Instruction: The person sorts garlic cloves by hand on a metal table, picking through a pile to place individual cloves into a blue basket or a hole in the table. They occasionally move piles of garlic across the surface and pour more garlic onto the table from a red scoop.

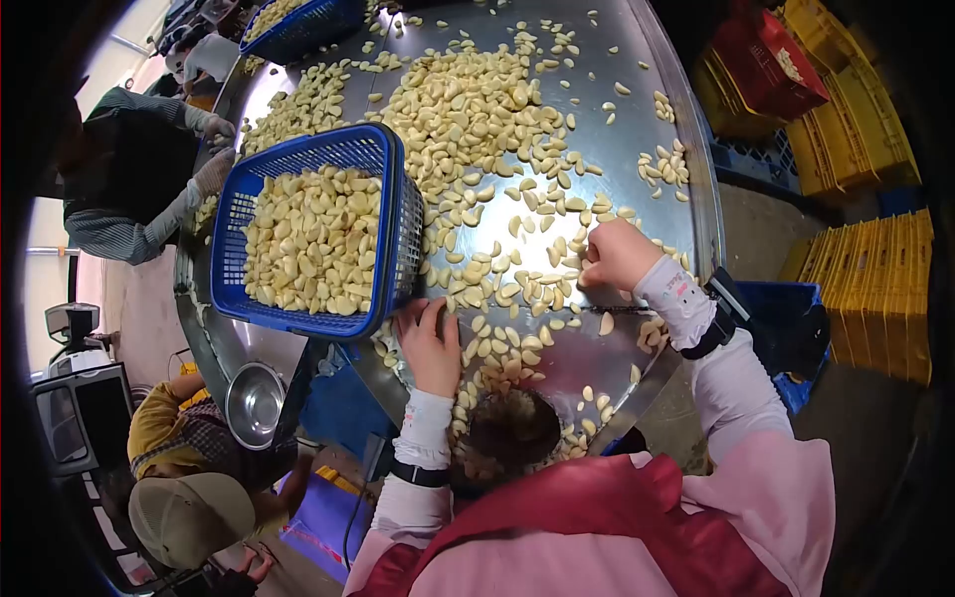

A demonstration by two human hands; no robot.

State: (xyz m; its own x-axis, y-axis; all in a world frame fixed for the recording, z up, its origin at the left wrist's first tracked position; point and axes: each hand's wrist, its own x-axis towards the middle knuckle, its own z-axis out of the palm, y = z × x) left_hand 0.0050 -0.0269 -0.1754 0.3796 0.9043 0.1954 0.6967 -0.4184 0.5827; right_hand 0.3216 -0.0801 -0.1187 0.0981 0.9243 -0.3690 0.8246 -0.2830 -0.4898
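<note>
Peeled garlic cloves [463,104] lie spread over a metal table [657,109], with a large heap at its middle. My right hand [619,257] is closed, knuckles up, low over the tabletop at the right of the cloves; what its fingers hold, if anything, is hidden. Beside the lower right corner of a blue basket [398,229], my left hand [431,348] rests near the table edge with its fingers apart, cloves just to its right. The basket is full of cloves and stands on the table at the left.
Across the table at the left, a person in gloves [119,169] works. Below, another person wears a cap [189,517] near a metal bowl [256,405]. A second blue basket [298,28] stands at the far end. Yellow crates [865,289] and a red crate [766,65] are stacked at the right.
</note>
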